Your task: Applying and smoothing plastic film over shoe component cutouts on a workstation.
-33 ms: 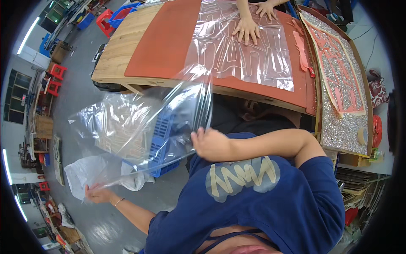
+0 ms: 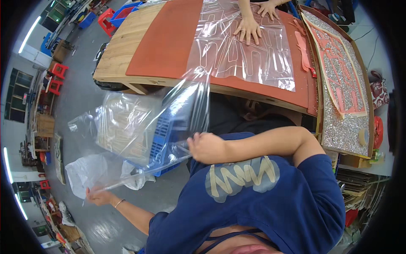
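Observation:
My left hand [image 2: 99, 197], low at the left, pinches one edge of a clear plastic sheet [image 2: 184, 95]. In front of my chest, my right hand [image 2: 206, 148] is closed around another part of it. From my hands the sheet runs up over the near edge of the table. On the red mat [image 2: 163, 40] lies a clear plastic sheet with cut outlines [image 2: 253, 63]; I cannot tell whether it joins the one I hold. Another person's hand [image 2: 248, 30] presses flat on it, with their other hand [image 2: 268, 9] beside it.
Below my sheet, clear sheets with outlines [image 2: 127, 131] rest on a blue crate [image 2: 163, 133], near a white plastic bag [image 2: 86, 171]. Pink strips [image 2: 302, 51] lie at the mat's right side. A glittery tray [image 2: 342, 133] with pink cut pieces stands at the right.
My right hand has shifted slightly left, and the sheet it grips has drawn narrower and folded more. My left hand stays nearly in place. The other person's hands have barely moved.

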The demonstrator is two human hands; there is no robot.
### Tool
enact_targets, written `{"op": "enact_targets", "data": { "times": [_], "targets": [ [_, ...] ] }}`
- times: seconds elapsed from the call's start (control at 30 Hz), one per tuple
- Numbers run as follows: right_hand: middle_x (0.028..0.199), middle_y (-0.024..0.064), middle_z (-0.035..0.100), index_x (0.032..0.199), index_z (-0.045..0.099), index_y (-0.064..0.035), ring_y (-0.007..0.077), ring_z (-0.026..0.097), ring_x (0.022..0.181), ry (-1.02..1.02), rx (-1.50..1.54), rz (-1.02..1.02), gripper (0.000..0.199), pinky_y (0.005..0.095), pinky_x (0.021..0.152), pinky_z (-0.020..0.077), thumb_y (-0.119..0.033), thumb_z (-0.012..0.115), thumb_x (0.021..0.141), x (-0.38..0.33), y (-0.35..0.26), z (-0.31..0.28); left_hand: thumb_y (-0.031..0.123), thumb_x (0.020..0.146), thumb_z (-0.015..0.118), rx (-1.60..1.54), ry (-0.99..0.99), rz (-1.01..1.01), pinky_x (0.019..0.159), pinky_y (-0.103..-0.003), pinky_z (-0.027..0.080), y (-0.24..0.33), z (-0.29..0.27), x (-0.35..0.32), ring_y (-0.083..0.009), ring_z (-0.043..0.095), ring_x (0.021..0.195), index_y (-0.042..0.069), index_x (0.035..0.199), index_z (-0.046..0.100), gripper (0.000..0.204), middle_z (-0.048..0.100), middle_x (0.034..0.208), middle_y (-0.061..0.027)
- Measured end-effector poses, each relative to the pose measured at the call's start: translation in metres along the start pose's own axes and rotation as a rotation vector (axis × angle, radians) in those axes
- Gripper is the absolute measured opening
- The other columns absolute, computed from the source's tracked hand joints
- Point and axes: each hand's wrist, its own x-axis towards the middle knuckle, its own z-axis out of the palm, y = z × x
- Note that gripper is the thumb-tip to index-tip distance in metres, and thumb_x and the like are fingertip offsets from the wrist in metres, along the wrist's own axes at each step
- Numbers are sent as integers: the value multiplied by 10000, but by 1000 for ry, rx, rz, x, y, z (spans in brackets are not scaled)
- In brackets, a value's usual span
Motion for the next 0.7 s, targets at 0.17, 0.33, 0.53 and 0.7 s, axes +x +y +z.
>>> {"op": "enact_targets", "data": {
  "times": [0.17, 0.33, 0.53, 0.7],
  "targets": [
    [625, 60, 619, 784, 590, 13, 258, 581, 599, -48, 610, -361, 237, 367, 554, 472, -209, 616, 705, 60, -47, 32, 364, 1006, 324, 392, 96, -61, 466, -306, 457, -114, -122, 37, -191, 558, 598, -35, 1047, 604, 489, 614, 816, -109],
    [731, 78, 655, 881, 595, -54, 277, 608, 842, 19, 383, -435, 230, 411, 799, 445, -193, 644, 704, 77, -52, 65, 391, 995, 365, 503, -124, -135, 413, -284, 421, -84, -159, 34, -157, 512, 536, 11, 1070, 614, 460, 611, 802, -80],
    [792, 196, 605, 999, 536, 6, 388, 600, 812, 129, 938, 67, 294, 460, 728, 471, -41, 648, 731, 99, -18, 77, 411, 973, 410, 483, -337, 37, 417, -288, 413, -44, -96, 95, -164, 500, 488, 3, 1015, 594, 450, 617, 791, -85],
    [772, 118, 639, 933, 632, -36, 318, 624, 766, 294, 741, 164, 182, 403, 715, 487, -94, 631, 760, 133, 45, 86, 457, 959, 397, 444, -487, 387, 459, -304, 434, 25, 61, 188, -209, 564, 509, 4, 1065, 592, 505, 652, 850, -128]
  ]
}}
